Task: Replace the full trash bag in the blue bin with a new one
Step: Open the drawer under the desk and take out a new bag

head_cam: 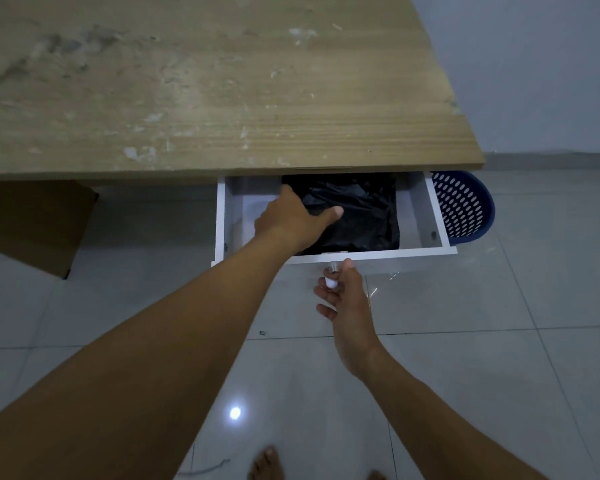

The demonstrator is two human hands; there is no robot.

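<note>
Reaching into the open white wooden drawer [438, 216], the left hand [291, 220] lies palm down on a black crumpled plastic trash bag [364, 213], thumb stretched out across it. The fingertips are lost in shadow, so I cannot tell whether it grips the bag. Just nearer the person than that hand, the right hand [347, 299] pinches the small white round knob [330, 280] on the drawer front between thumb and forefinger. Right of both hands, past the drawer's side wall, stands the blue perforated plastic bin [465, 206], partly under the wood-grain desk top [222, 98].
</note>
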